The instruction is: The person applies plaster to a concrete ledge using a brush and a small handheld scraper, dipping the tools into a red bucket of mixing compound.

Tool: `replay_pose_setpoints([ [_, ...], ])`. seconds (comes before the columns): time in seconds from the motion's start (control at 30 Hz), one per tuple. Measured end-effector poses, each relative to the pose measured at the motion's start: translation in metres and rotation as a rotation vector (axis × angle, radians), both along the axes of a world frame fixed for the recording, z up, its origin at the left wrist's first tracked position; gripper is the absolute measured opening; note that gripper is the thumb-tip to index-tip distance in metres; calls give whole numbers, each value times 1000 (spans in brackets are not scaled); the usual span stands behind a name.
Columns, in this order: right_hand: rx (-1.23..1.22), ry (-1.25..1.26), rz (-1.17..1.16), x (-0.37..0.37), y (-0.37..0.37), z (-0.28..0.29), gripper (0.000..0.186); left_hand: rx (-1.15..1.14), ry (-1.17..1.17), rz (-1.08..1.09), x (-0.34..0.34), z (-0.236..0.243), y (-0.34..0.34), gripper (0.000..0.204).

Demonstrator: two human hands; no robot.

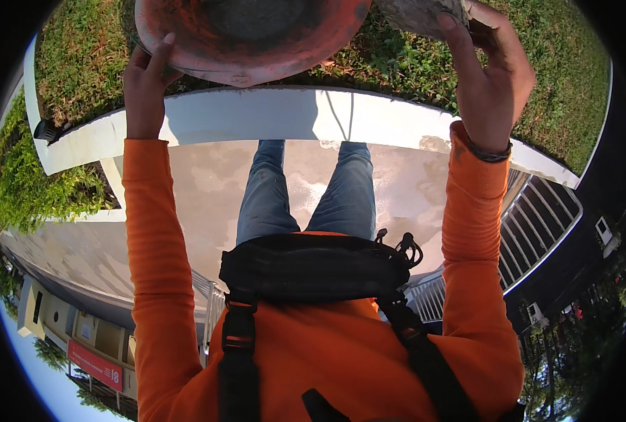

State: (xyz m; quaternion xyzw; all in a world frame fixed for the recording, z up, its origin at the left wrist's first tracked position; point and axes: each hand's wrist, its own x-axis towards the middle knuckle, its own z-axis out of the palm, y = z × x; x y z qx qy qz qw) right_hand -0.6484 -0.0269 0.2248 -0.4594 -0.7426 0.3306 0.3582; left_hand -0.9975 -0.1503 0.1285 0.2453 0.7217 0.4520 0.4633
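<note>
A round, shallow orange pan (pixel 250 42) smeared with grey dirt is held out over the grass at the top of the view. My left hand (pixel 146 88) grips its left rim, fingers curled over the edge. My right hand (pixel 489 77) is closed on a grey, rough sack-like bundle (pixel 422 14) beside the pan's right rim; whether it also touches the pan is hidden. Both arms wear long orange sleeves, and a dark band sits on the right wrist.
A white concrete curb (pixel 292 116) borders the grass (pixel 566 77) beyond it. My legs in blue jeans (pixel 306 193) stand on a pale concrete path. A black bag (pixel 313 267) is strapped to my chest. White railings (pixel 538 225) lie at the right, buildings at the lower left.
</note>
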Motion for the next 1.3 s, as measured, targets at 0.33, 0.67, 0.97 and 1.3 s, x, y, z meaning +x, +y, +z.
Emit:
replay_pose_setpoints([
  [0.33, 144, -305, 257, -124, 18, 0, 21, 87, -12, 1, -9, -13, 1, 54],
  [0.67, 112, -760, 604, -190, 44, -41, 9, 39, 281, -175, -10, -28, -64, 54],
  [0.97, 151, -1145, 713, -218, 64, -118, 18, -117, 706, -475, -7, -46, -100, 58],
  [1.3, 113, -788, 535, -213, 49, -39, 26, -449, 732, -748, 8, -68, -100, 116],
])
